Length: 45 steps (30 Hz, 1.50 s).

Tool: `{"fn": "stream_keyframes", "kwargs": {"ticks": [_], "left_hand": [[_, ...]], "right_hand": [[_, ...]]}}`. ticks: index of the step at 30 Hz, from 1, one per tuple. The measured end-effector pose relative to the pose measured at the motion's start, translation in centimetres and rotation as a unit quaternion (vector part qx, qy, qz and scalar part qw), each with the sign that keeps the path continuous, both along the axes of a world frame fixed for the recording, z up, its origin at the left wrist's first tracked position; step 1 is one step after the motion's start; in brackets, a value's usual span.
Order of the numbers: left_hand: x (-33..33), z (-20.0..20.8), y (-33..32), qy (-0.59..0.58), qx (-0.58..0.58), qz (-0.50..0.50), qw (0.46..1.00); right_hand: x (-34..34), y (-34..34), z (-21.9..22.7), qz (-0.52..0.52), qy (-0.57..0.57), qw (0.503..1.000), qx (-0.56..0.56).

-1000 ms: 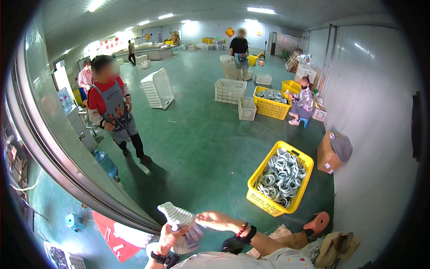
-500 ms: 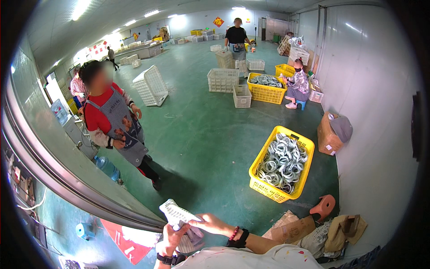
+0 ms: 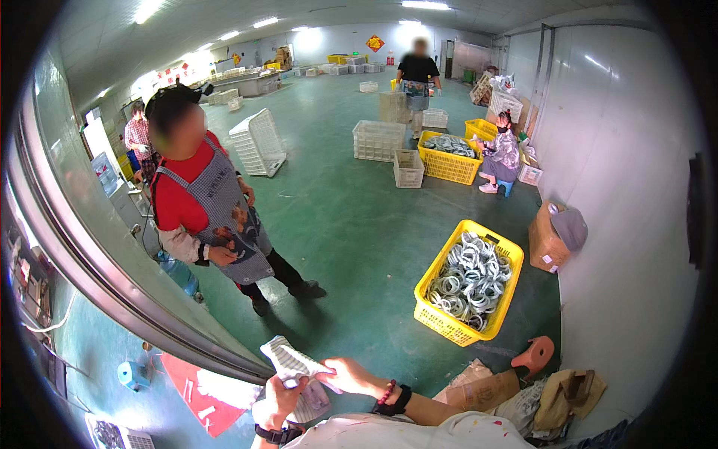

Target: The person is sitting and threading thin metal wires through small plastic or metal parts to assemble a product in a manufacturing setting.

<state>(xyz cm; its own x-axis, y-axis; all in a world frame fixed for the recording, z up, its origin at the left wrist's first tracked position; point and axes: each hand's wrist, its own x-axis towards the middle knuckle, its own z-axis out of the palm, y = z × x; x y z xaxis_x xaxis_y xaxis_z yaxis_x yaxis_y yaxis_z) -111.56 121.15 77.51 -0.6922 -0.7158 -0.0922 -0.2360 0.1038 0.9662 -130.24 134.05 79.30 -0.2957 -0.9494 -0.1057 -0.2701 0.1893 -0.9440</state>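
Note:
At the bottom of the head view, my left hand [image 3: 277, 402] grips a white striped knit work glove [image 3: 290, 361], thumb up against it. Closed on the same glove from the right is my right hand [image 3: 353, 376], with a beaded bracelet and a black band on the wrist. The glove's far end sticks up past both hands. Below and between them hangs a second piece of striped cloth [image 3: 310, 404], partly hidden; whether it is joined to the glove I cannot tell.
A yellow crate [image 3: 423, 316] of grey rings stands ahead right. A co-worker in a checked apron [image 3: 238, 217] stands at left, beside a metal door frame [image 3: 142, 318]. Cardboard [image 3: 486, 391], an orange stool [image 3: 534, 358] and a box [image 3: 544, 243] lie along the right wall.
The co-worker in the apron has stepped closer and turned. The person in black at the back has moved slightly. My hands keep hold of the glove, shifted little.

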Motion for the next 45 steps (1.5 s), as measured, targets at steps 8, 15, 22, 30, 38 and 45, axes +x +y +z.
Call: {"fn": "stream_keyframes", "kwargs": {"ticks": [8, 15, 22, 30, 38, 45], "left_hand": [[1.8, -0.6, 0.2, -0.015, 0.055, -0.046, 0.997], [2.7, -0.4, 0.6, -0.055, -0.002, -0.018, 0.998], [2.8, 0.4, 0.8, -0.045, 0.019, -0.03, 0.998], [2.2, 1.6, 0.9, -0.052, 0.001, -0.041, 0.998], [1.2, 3.7, 1.7, -0.066, 0.02, -0.045, 0.997], [0.7, 6.1, 1.6, -0.102, -0.005, -0.091, 0.991]], "right_hand": [[0.4, -0.4, -0.1, 0.027, 0.102, 0.992, -0.069], [1.7, -0.4, 0.0, 0.103, 0.085, 0.991, -0.004], [1.9, 0.0, 1.2, 0.094, -0.012, 0.995, 0.022], [1.4, -0.5, -0.1, 0.1, -0.01, 0.995, 0.019], [0.7, -0.8, 2.5, 0.161, 0.016, 0.982, 0.102], [0.2, -0.7, 0.5, 0.159, 0.015, 0.982, 0.099]]}}
